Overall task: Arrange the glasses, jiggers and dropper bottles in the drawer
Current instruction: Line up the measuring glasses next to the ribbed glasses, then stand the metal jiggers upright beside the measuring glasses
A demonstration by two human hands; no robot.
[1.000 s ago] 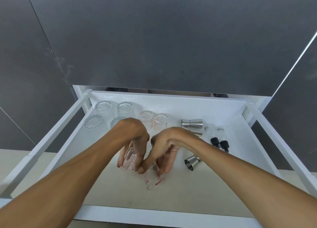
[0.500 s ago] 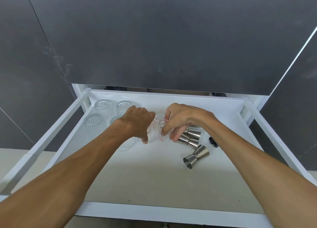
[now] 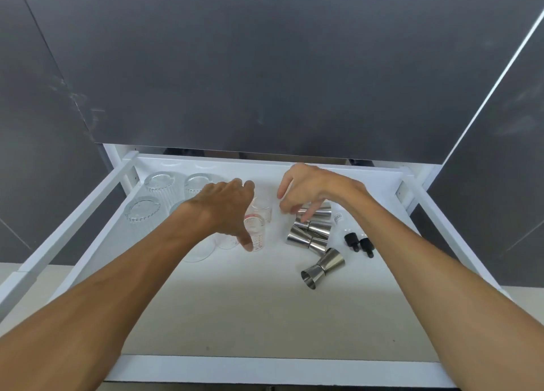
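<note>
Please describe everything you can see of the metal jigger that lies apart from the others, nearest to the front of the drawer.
The jigger is shiny steel, shaped like two cones joined at a narrow waist. It lies on its side on the white drawer floor, its open mouth turned toward the front left. Nothing clearly touches it; neither hand is on it.

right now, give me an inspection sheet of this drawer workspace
surface: white drawer, pulled open, front half bare
job's things: ribbed glasses upside down at back left; small measuring glasses with red marks at centre; three steel jiggers lying side by side, a fourth jigger lying apart nearer the front; two dropper bottles with black caps lying at right
clutter: nothing seen
grips: left hand fingers by a measuring glass, hold unclear; right hand open above the jiggers, holding nothing
cables: nothing seen
surroundings: dark grey cabinet fronts above and beside
</note>
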